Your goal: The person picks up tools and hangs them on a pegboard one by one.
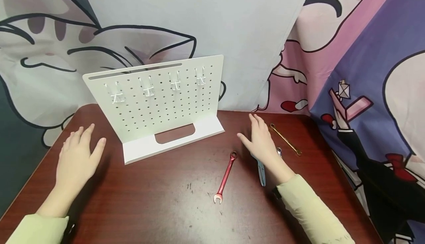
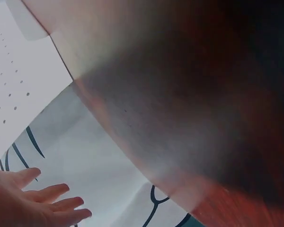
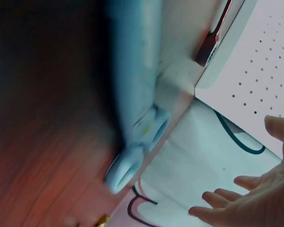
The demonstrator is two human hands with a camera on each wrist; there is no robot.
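My left hand (image 1: 74,159) is over the table's left side, beside the white pegboard (image 1: 166,107), fingers extended and holding nothing. In the left wrist view its fingers (image 2: 52,203) are spread. My right hand (image 1: 262,142) is over the right side, also holding nothing, partly covering a pair of blue scissors (image 1: 261,173). The right wrist view shows the scissors' finger loops (image 3: 125,170) below that hand. Left of it lies a red combination wrench (image 1: 226,175). A silver ring end (image 1: 279,150) pokes out behind the wrist, its remainder hidden. Farther right is a gold wrench (image 1: 286,140).
Several clear hooks (image 1: 175,82) with white marks hang in a row on the pegboard, which stands upright on its base (image 1: 142,150). The dark red wooden table (image 1: 159,203) ends at a cartoon-printed cloth (image 1: 245,45) behind and at the right.
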